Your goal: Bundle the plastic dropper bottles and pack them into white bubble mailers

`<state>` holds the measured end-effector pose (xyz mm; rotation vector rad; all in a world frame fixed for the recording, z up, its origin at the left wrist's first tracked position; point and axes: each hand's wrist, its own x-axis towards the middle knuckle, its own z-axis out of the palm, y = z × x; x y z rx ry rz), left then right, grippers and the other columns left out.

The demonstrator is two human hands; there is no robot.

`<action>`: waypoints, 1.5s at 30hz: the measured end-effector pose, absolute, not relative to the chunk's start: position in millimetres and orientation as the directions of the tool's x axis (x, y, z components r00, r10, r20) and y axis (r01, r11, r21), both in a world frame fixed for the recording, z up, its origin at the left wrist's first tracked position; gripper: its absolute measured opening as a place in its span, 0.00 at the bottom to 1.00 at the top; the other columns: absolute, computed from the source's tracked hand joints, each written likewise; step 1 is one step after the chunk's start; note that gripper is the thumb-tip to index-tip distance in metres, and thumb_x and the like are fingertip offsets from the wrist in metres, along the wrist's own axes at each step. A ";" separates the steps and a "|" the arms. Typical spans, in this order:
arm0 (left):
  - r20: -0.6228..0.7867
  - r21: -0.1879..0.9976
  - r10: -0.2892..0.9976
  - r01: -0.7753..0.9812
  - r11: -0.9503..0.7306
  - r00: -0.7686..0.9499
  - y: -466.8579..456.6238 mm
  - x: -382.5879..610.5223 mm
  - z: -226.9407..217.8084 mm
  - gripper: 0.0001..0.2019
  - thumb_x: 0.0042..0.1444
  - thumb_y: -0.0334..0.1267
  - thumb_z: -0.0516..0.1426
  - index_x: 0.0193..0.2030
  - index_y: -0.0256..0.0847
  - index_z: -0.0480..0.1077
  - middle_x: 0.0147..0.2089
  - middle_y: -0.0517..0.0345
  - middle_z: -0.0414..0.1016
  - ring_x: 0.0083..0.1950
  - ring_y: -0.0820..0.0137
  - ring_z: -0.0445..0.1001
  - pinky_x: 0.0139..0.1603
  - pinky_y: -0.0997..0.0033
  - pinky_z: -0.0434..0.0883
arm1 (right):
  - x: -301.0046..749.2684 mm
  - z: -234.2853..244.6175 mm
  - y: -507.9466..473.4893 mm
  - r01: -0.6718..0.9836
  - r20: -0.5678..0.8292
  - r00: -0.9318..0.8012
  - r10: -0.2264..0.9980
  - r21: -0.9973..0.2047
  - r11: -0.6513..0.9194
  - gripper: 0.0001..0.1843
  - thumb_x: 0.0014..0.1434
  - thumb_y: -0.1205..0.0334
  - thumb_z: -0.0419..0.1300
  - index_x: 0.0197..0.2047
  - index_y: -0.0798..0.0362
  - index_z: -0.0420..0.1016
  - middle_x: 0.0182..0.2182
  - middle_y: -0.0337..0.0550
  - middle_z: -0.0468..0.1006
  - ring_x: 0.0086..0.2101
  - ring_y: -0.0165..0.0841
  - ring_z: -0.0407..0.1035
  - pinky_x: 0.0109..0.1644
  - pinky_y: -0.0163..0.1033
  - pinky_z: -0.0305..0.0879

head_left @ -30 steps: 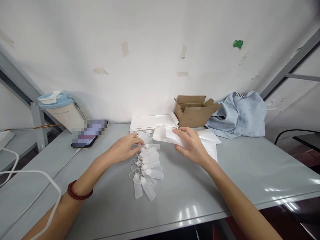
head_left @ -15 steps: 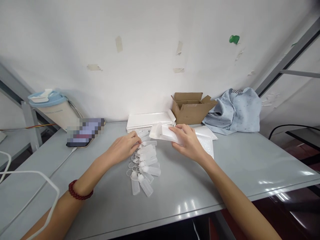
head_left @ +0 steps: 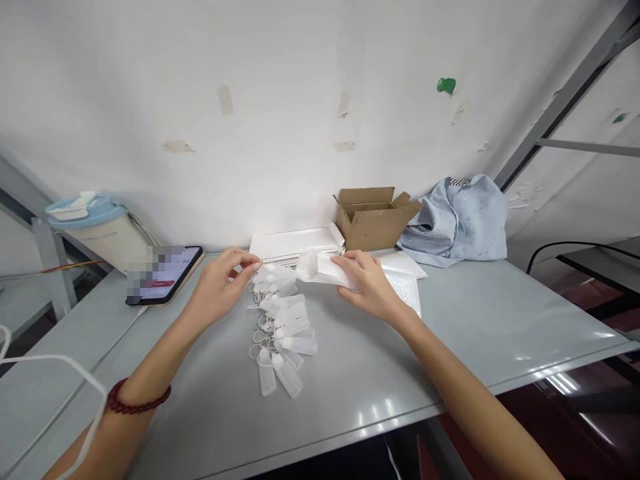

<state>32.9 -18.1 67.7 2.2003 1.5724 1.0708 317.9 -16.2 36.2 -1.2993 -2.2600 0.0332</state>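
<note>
My left hand (head_left: 227, 283) pinches thumb and forefinger together at the thin loop of a small translucent squeeze bottle (head_left: 277, 273), at the far end of a cluster. Several more squeeze bottles (head_left: 290, 328) lie in that overlapping row, their caps and thin loops toward the left. Fingers of my right hand (head_left: 367, 283) are closed around a white packet with a clear, crinkled end (head_left: 323, 270), held above the table just right of the bottles. Beneath and behind that hand lies a white bubble-lined envelope (head_left: 407, 290), partly covered by it.
Stacked white envelopes (head_left: 295, 241) lie against the wall beside an open cardboard box (head_left: 377, 227). Blue cloth (head_left: 460, 223) is heaped at the right. A phone (head_left: 173, 277) on a white cable and a blue-lidded cup (head_left: 95, 230) stand left. The grey table's front edge (head_left: 350, 437) is near.
My left hand has drawn back leftward from the far bottles, its fingertips now at a bottle's loop. My right hand still holds the packet. The whole view has shifted slightly.
</note>
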 end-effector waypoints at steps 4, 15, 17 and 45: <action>0.433 0.648 0.898 0.667 -0.367 0.073 -21.7 38.7 70.5 0.11 0.58 0.46 0.53 0.35 0.42 0.71 0.40 0.56 0.74 0.43 0.64 0.71 0.37 0.69 0.68 | 316.7 34.6 -17.9 0.774 0.451 -0.435 0.779 -0.255 0.579 0.27 0.53 0.64 0.57 0.58 0.49 0.65 0.50 0.51 0.66 0.50 0.45 0.62 0.54 0.52 0.56; 0.473 0.665 0.854 0.549 -0.507 0.216 -28.1 65.6 37.0 0.07 0.55 0.40 0.57 0.34 0.44 0.77 0.35 0.56 0.68 0.41 0.66 0.68 0.37 0.69 0.68 | 306.4 30.9 -24.0 0.648 0.526 -0.463 0.713 -0.348 0.678 0.27 0.51 0.66 0.57 0.56 0.48 0.66 0.48 0.49 0.69 0.49 0.43 0.65 0.54 0.50 0.60; 0.435 0.704 0.879 0.535 -0.467 0.194 -27.4 69.4 31.7 0.06 0.52 0.41 0.60 0.33 0.47 0.79 0.38 0.56 0.67 0.45 0.64 0.67 0.44 0.65 0.68 | 302.7 30.1 -26.7 0.618 0.538 -0.479 0.694 -0.355 0.701 0.27 0.50 0.67 0.58 0.55 0.48 0.66 0.47 0.49 0.70 0.49 0.42 0.65 0.53 0.50 0.60; 0.111 0.531 0.914 0.754 -0.386 0.389 -36.3 33.3 61.7 0.14 0.52 0.38 0.53 0.44 0.44 0.73 0.26 0.65 0.60 0.26 0.71 0.61 0.28 0.74 0.60 | 313.6 36.7 -20.6 0.730 0.587 -0.379 0.716 -0.286 0.621 0.24 0.54 0.64 0.56 0.55 0.50 0.65 0.48 0.51 0.68 0.49 0.44 0.64 0.51 0.52 0.60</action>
